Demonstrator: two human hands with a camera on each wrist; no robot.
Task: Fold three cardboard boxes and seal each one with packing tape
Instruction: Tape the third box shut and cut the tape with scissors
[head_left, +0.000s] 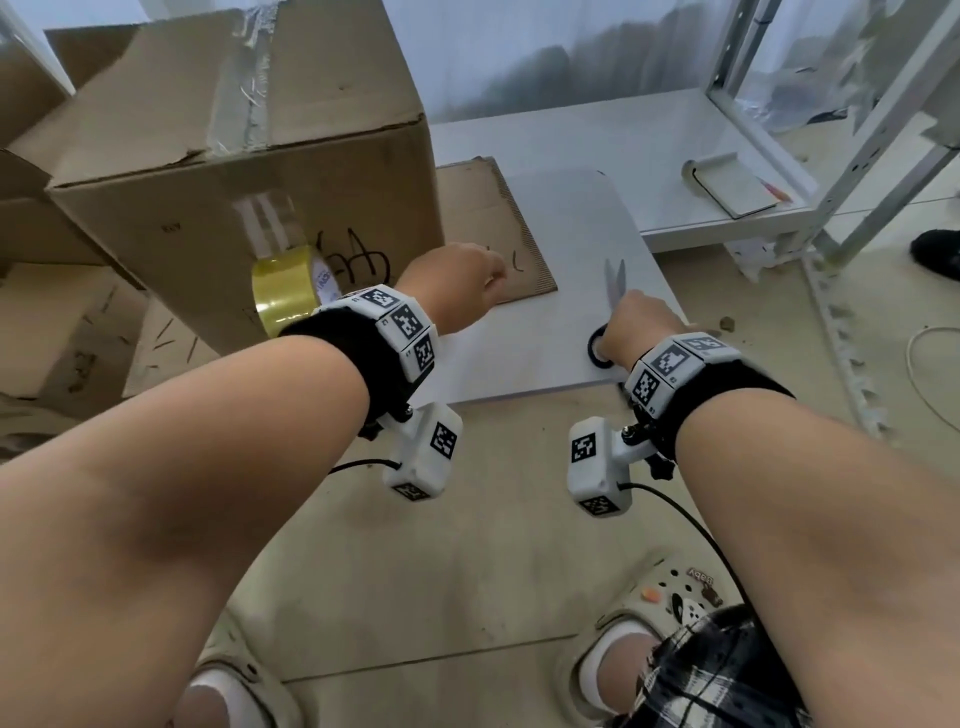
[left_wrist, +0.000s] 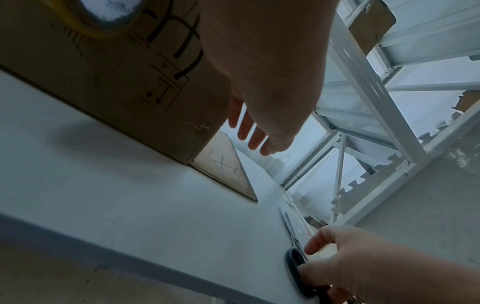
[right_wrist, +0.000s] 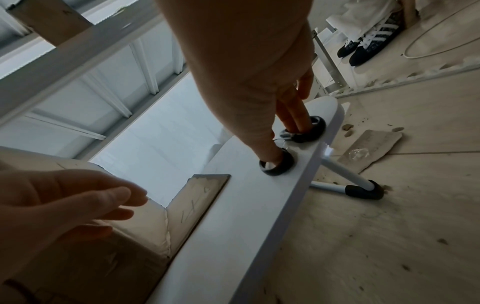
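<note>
A large cardboard box (head_left: 234, 171) stands on the left of a low white table (head_left: 519, 364), its top seam taped. A yellowish tape roll (head_left: 291, 293) hangs on the box's front side from a clear strip. My left hand (head_left: 470, 283) hovers by the box's lower right corner with relaxed fingers (left_wrist: 253, 133) and holds nothing. Scissors (head_left: 614, 283) lie on the table's right part, blades pointing away. My right hand (head_left: 626, 325) grips them, thumb in one black ring (right_wrist: 276, 165), two fingers in the other ring (right_wrist: 313, 128).
A flat cardboard sheet (head_left: 488, 223) lies on the table behind my left hand. More cardboard boxes (head_left: 31, 218) stand at the left. A white metal rack (head_left: 831, 156) with a notebook (head_left: 732, 187) on its bottom shelf is at the right. Someone's shoes (right_wrist: 369, 47) and a cable (head_left: 930, 374) are on the floor.
</note>
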